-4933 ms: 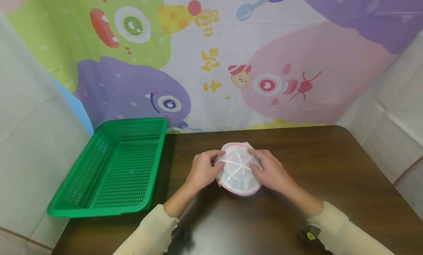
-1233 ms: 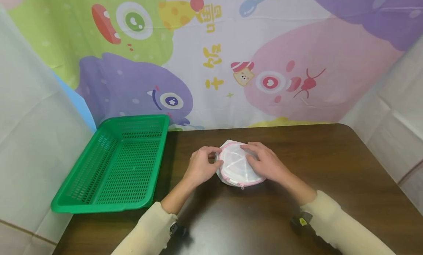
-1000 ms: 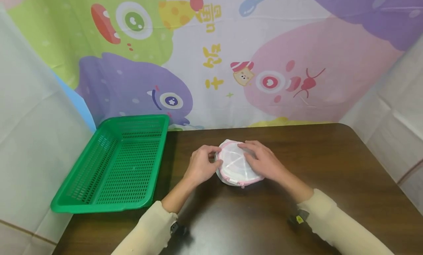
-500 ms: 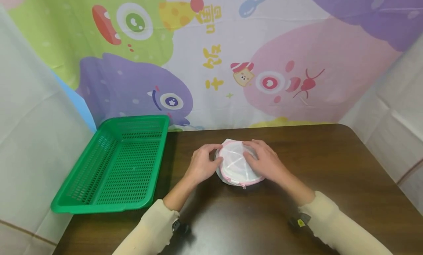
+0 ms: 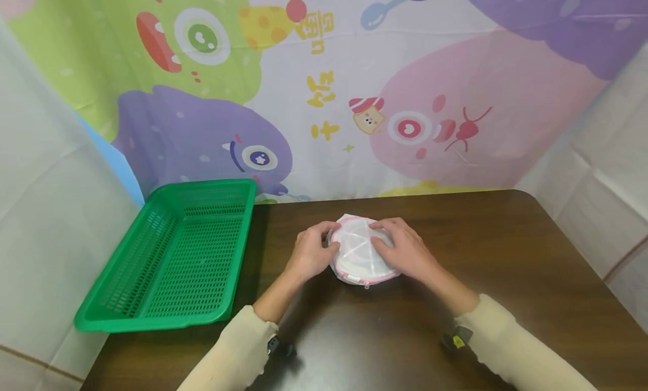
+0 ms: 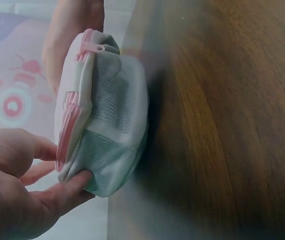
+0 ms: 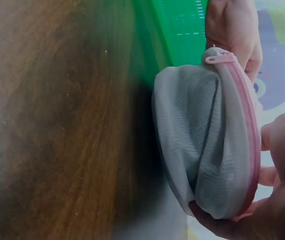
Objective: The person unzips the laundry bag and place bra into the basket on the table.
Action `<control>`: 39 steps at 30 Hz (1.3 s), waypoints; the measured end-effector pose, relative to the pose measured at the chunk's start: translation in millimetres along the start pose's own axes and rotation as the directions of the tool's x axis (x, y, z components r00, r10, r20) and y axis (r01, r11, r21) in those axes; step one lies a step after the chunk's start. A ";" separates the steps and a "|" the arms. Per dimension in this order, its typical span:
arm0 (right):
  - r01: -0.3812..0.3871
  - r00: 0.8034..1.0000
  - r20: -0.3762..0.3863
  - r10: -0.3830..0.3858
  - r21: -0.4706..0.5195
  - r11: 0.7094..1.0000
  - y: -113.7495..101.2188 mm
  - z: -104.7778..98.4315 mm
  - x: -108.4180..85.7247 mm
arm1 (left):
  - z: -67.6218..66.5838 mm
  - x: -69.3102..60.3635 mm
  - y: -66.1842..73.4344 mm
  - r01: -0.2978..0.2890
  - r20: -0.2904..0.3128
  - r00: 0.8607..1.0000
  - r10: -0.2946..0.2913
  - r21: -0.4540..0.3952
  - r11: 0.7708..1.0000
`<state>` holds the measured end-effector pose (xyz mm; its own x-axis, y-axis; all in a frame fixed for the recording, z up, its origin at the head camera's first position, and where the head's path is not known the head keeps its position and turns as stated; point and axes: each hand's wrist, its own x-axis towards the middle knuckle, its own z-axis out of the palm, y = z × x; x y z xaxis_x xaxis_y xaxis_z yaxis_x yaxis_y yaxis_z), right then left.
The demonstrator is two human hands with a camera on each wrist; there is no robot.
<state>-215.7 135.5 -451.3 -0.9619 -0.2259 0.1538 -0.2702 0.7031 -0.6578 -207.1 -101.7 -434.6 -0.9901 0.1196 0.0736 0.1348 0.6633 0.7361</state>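
1 round white mesh pouch (image 5: 359, 256), pink zip round its edge, 1 zip pull (image 5: 367, 286) on the near side, approx. mid-counter left to right, in the far half; can't tell if its underside touches. 2 hands on it: left hand (image 5: 310, 253) pinches the left edge btwn thumb & fingers, right hand (image 5: 409, 255) grips the right edge. 2 cream sleeves (image 5: 521, 343), each w/ 1 dark wrist device (image 5: 458, 339) below. All over 1 dark brown wood counter (image 5: 364, 340). Far left: 1 green basket (image 5: 152, 324), slotted, well apart from pouch. Behind: 1 printed cloth (image 5: 329, 171) w/ 3 one-eyed monsters (green, purple, pink) in full or nr. full view.
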 end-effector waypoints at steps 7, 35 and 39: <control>0.033 0.999 -0.015 -0.032 0.020 0.999 1.6 3.4 11.2 | 0.3 7.3 -6.7 -0.004 -0.010 1.000 0.004 -0.016 1.000; -0.052 0.998 -0.046 0.052 -0.008 0.999 -6.3 -5.6 -0.1 | -4.8 5.3 -5.4 -0.039 -0.005 0.999 0.039 -0.043 0.998; -0.045 0.999 -0.014 0.044 -0.035 0.998 -4.6 -0.8 -1.9 | -5.8 3.7 -6.4 -0.031 0.026 0.999 0.031 -0.005 1.000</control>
<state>-212.7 133.3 -448.0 -0.9735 -0.1848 0.1349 -0.2281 0.7354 -0.6381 -211.8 -109.8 -435.1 -0.9841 0.1594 0.0788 0.1652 0.6559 0.7366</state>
